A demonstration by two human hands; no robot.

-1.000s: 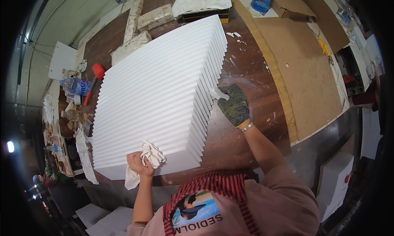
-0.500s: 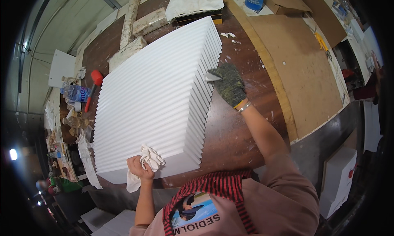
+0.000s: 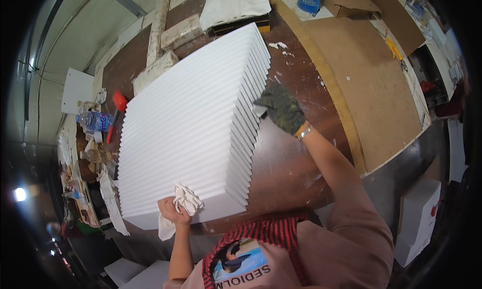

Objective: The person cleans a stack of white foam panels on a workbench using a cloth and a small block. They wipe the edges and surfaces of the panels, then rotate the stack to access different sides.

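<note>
A fanned stack of white boards (image 3: 186,123) lies on the brown table, its stepped edges facing right. My left hand (image 3: 173,212) is bare and closed on a crumpled white cloth (image 3: 188,200) at the stack's near edge; part of the cloth hangs below the fingers. My right hand (image 3: 284,112) wears a dark knitted glove. Its fingers close around a small grey-white flat piece (image 3: 259,109), held against the stepped right side of the stack. Most of that piece is hidden by the glove, so its kind cannot be made out.
A red-headed mallet (image 3: 120,102) and a plastic bottle (image 3: 98,121) lie left of the stack. Whitish blocks (image 3: 181,32) and a cloth-covered box (image 3: 236,8) stand beyond it. To the right are a brown board (image 3: 364,83), a blue bottle (image 3: 310,0) and a yellow-handled cutter (image 3: 394,49).
My right hand has moved a little toward me along the stack's right side, with the grey-white piece. My left hand still grips the cloth in the same place. The view has shifted slightly.
</note>
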